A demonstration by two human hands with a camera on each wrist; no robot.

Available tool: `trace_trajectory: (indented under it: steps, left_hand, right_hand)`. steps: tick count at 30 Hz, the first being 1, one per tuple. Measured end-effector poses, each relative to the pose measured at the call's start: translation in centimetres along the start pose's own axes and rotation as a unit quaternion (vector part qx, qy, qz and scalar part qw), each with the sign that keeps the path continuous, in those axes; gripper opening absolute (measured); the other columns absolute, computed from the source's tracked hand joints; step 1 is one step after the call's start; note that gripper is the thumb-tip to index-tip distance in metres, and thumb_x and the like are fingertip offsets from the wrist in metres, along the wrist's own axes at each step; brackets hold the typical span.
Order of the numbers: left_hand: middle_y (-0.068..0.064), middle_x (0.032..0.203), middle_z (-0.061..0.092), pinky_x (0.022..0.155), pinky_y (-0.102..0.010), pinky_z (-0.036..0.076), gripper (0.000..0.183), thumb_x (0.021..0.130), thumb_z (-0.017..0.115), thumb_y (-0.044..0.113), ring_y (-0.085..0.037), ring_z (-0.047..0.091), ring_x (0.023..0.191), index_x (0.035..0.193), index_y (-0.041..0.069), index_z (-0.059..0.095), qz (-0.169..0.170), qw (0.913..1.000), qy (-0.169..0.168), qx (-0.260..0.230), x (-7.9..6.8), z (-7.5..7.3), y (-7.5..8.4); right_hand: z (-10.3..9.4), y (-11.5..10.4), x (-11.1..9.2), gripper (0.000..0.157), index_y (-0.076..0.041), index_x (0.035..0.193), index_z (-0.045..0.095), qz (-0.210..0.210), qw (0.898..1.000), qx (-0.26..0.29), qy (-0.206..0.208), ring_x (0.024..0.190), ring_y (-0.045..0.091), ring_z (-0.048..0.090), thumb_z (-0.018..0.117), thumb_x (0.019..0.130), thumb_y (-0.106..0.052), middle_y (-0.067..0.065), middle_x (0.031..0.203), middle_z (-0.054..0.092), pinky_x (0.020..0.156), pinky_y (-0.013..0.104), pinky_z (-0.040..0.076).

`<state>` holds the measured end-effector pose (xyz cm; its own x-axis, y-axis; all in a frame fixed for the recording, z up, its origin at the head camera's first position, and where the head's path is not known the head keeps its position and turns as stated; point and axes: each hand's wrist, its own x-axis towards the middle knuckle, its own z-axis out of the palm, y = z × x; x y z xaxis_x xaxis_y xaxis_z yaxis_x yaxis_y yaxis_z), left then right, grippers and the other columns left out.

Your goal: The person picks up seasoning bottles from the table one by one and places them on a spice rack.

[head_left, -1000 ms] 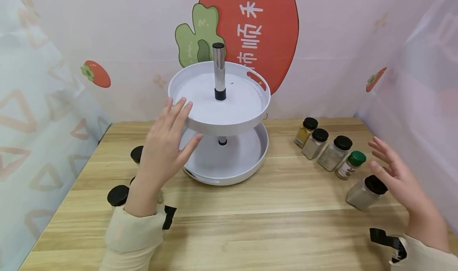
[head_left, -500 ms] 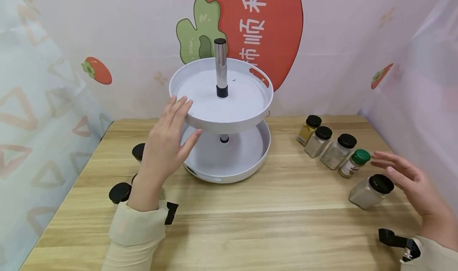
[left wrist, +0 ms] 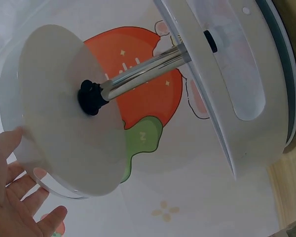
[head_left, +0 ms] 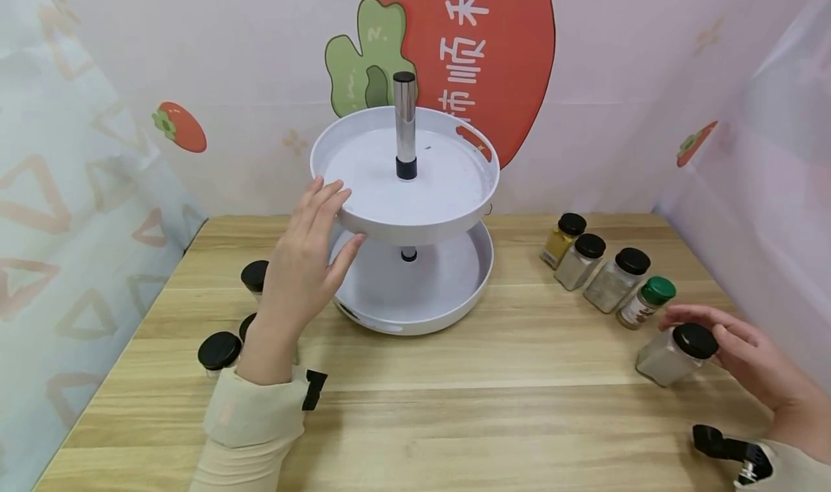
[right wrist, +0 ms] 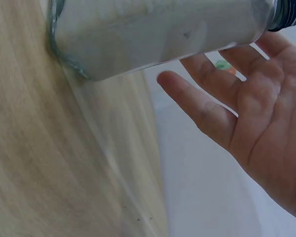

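Observation:
A white two-tier round tray stand (head_left: 405, 232) with a chrome post stands on the wooden table. At the left rim of its upper tray is my left hand (head_left: 295, 283), fingers lying along the edge and thumb below it. In the left wrist view the upper tray (left wrist: 69, 113) shows from beneath, with the left hand (left wrist: 17, 192) at its edge. On the right, a clear square jar (head_left: 669, 358) with a black lid and pale contents stands upright. My right hand (head_left: 753, 355) is around its far side, fingers loosely bent; in the right wrist view they lie behind the jar (right wrist: 153, 34).
Left of the jar, toward the back, stand a green-capped spice bottle (head_left: 645, 303) and several black-lidded jars (head_left: 610, 283). More black-lidded jars (head_left: 219, 351) stand at the left, partly hidden by the left arm. A printed cloth (head_left: 260, 66) hangs behind and along both sides.
My right hand has come down from above the jar to its far side. The left hand has stayed at the upper tray's rim. The head view has shifted slightly.

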<state>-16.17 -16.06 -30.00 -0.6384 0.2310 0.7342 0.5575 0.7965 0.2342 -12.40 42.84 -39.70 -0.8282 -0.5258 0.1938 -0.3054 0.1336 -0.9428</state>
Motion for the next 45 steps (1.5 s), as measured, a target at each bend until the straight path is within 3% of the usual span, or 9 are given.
trace_trajectory:
  steps: [3, 10, 18, 26, 35, 45]
  left_hand:
    - [-0.016, 0.147, 0.05, 0.125, -0.042, 0.032, 0.054, 0.092, 0.07, 0.014, -0.033, 0.035, 0.147, 0.14, 0.0, 0.049, -0.001, 0.9999, 0.008, -0.012, 0.0, 0.2, 0.0]
    - [-0.017, 0.146, 0.051, 0.127, -0.038, 0.028, 0.051, 0.092, 0.069, 0.01, -0.033, 0.033, 0.148, 0.138, -0.002, 0.05, -0.003, 0.9989, 0.024, -0.04, -0.1, 0.6, -0.1]
    - [-0.016, 0.145, 0.052, 0.126, -0.04, 0.029, 0.049, 0.092, 0.069, 0.011, -0.034, 0.033, 0.148, 0.136, -0.002, 0.051, -0.01, 0.9986, 0.026, -0.046, -0.4, 0.9, -0.3]
    - [-0.016, 0.144, 0.052, 0.126, -0.04, 0.029, 0.047, 0.093, 0.068, 0.012, -0.032, 0.032, 0.149, 0.135, -0.002, 0.051, -0.019, 0.9981, 0.027, -0.052, -0.7, 1.0, -0.4]
    - [-0.017, 0.142, 0.053, 0.127, -0.041, 0.028, 0.045, 0.092, 0.069, 0.01, -0.036, 0.034, 0.147, 0.132, -0.001, 0.053, -0.015, 0.9965, 0.042, -0.071, -0.6, 1.3, -0.6]
    - [-0.017, 0.143, 0.051, 0.127, -0.042, 0.027, 0.045, 0.092, 0.068, 0.008, -0.037, 0.032, 0.148, 0.134, -0.001, 0.052, -0.019, 0.9958, 0.043, -0.078, -0.7, 1.3, -0.4]
  right_hand:
    - [-0.4, 0.7, -0.2, 0.048, 0.015, 0.147, 0.026, -0.026, 0.999, 0.027, -0.036, 0.138, 0.007, 0.044, 0.013, 0.109, -0.01, 0.008, 0.145, 0.053, 0.098, 0.014, 0.045]
    - [-0.4, 1.5, -0.8, 0.046, 0.014, 0.15, 0.02, -0.03, 0.995, 0.08, -0.053, 0.14, 0.01, 0.044, 0.02, 0.107, -0.005, 0.011, 0.151, 0.046, 0.102, 0.015, 0.046]
    - [0.2, 1.7, -0.8, 0.049, 0.016, 0.148, 0.023, -0.002, 0.997, 0.038, -0.061, 0.137, 0.01, 0.047, 0.035, 0.1, 0.011, 0.013, 0.15, 0.048, 0.102, 0.012, 0.042]
    - [0.4, 2.1, -0.7, 0.054, 0.015, 0.149, 0.022, 0.001, 0.994, 0.082, -0.075, 0.139, 0.011, 0.046, 0.032, 0.096, 0.02, 0.014, 0.151, 0.047, 0.107, 0.01, 0.04]
    - [0.3, 2.5, -0.6, 0.052, 0.019, 0.146, 0.022, -0.031, 0.993, 0.085, -0.077, 0.14, 0.014, 0.046, 0.032, 0.095, 0.021, 0.019, 0.15, 0.047, 0.109, 0.011, 0.039]
    - [0.5, 2.6, -0.2, 0.047, 0.02, 0.141, 0.031, -0.037, 0.995, 0.079, -0.057, 0.137, 0.013, 0.049, 0.033, 0.094, 0.022, 0.017, 0.144, 0.053, 0.106, 0.012, 0.043]
